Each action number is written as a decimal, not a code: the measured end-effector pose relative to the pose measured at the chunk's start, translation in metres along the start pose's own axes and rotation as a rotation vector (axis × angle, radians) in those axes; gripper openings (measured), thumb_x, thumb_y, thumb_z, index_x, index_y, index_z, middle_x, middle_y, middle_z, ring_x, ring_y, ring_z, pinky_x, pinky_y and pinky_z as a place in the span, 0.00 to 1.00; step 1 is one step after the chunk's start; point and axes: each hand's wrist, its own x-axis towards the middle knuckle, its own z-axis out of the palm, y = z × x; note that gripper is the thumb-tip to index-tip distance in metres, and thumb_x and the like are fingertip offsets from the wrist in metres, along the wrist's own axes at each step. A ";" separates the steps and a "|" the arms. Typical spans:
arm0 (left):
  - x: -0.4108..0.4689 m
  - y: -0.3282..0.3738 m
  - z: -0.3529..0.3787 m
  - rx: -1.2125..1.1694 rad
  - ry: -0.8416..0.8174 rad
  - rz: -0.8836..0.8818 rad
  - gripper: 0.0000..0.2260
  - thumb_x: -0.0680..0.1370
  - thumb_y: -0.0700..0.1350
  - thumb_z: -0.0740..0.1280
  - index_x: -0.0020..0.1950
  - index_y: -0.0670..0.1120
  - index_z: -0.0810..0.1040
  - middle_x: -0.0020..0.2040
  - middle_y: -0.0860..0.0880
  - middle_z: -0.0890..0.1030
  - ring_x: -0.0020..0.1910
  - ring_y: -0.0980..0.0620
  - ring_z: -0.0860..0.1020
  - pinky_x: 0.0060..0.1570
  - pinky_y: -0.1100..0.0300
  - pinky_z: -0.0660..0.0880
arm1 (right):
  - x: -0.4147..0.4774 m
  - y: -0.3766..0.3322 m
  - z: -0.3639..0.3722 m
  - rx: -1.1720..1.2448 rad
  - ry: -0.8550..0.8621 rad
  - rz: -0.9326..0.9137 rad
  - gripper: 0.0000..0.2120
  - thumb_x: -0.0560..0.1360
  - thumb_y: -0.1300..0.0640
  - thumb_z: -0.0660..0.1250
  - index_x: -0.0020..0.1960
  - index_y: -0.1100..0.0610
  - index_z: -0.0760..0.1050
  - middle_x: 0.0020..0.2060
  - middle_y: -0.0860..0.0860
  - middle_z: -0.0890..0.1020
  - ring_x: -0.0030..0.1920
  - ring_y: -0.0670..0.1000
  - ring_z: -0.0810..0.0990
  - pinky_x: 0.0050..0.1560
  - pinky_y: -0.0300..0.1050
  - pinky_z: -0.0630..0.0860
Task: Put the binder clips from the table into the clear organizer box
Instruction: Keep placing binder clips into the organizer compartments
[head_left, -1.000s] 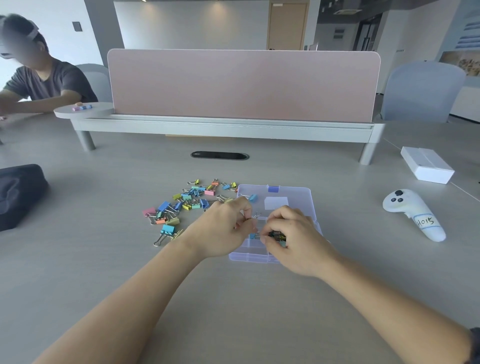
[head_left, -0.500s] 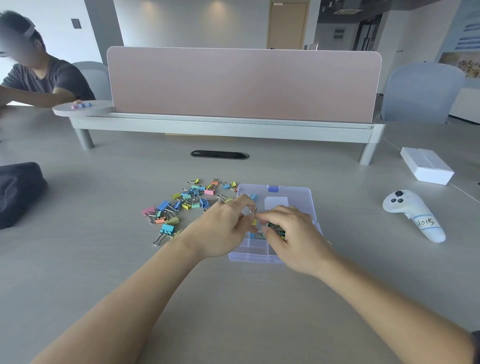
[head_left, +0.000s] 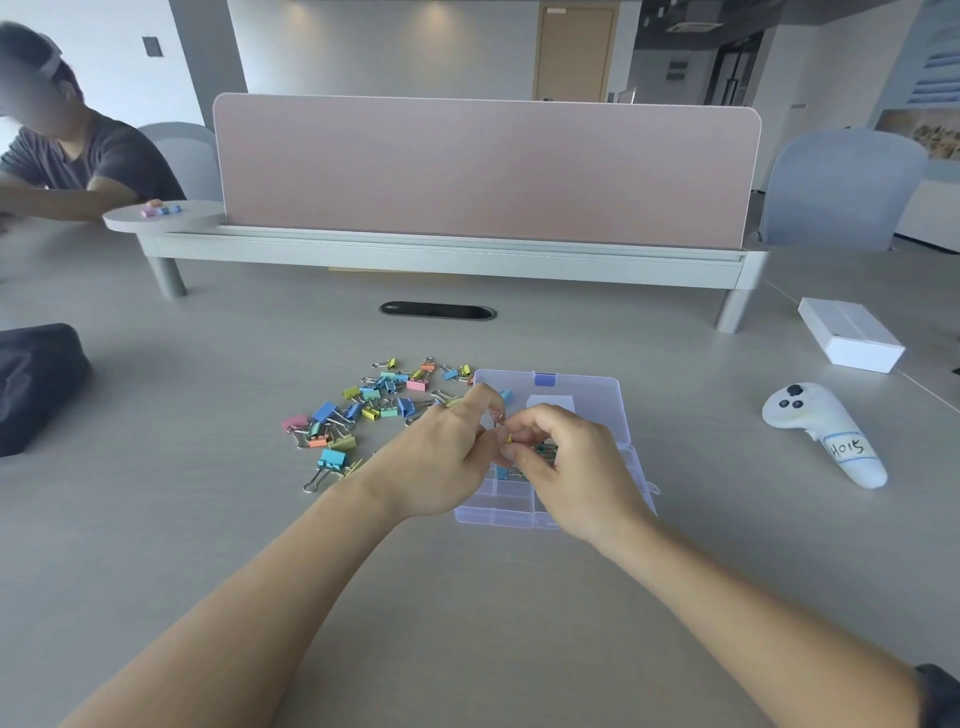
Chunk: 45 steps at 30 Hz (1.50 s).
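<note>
A heap of coloured binder clips (head_left: 374, 410) lies on the table left of the clear organizer box (head_left: 582, 395), whose lid stands open at the back. Both hands meet above the box. My left hand (head_left: 447, 457) and my right hand (head_left: 566, 462) pinch a small yellow binder clip (head_left: 506, 438) between their fingertips, its wire loop sticking up. A few clips lie in a box compartment under my right hand, partly hidden. A blue clip (head_left: 502, 472) shows in the box below the fingers.
A white controller (head_left: 821, 431) lies to the right, a white box (head_left: 852, 340) behind it. A black bag (head_left: 36, 379) sits at the left edge. A pink divider on a grey riser (head_left: 483, 171) crosses the back. Another person sits at far left.
Both hands have lifted slightly over the box and drawn together, and the yellow clip's wire loop now shows between the fingertips. The clip heap has not moved.
</note>
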 end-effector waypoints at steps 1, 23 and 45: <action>0.000 0.000 0.000 -0.003 0.002 -0.004 0.05 0.81 0.41 0.58 0.52 0.50 0.64 0.41 0.52 0.85 0.41 0.47 0.82 0.42 0.51 0.77 | 0.000 0.000 0.000 0.006 -0.003 0.005 0.09 0.74 0.65 0.66 0.48 0.53 0.80 0.40 0.40 0.80 0.44 0.38 0.78 0.40 0.29 0.71; 0.001 -0.006 0.001 0.013 0.022 -0.020 0.03 0.77 0.42 0.68 0.45 0.46 0.76 0.35 0.53 0.82 0.33 0.57 0.77 0.40 0.57 0.76 | -0.002 0.009 -0.005 -0.045 -0.044 -0.005 0.10 0.74 0.66 0.64 0.46 0.53 0.79 0.39 0.43 0.82 0.42 0.41 0.79 0.41 0.30 0.73; 0.010 -0.003 0.020 0.271 0.110 0.029 0.06 0.73 0.40 0.70 0.40 0.48 0.86 0.34 0.52 0.83 0.33 0.50 0.77 0.36 0.59 0.75 | -0.003 0.010 -0.008 -0.187 -0.062 0.034 0.09 0.74 0.66 0.64 0.46 0.56 0.81 0.42 0.47 0.84 0.43 0.46 0.80 0.46 0.39 0.75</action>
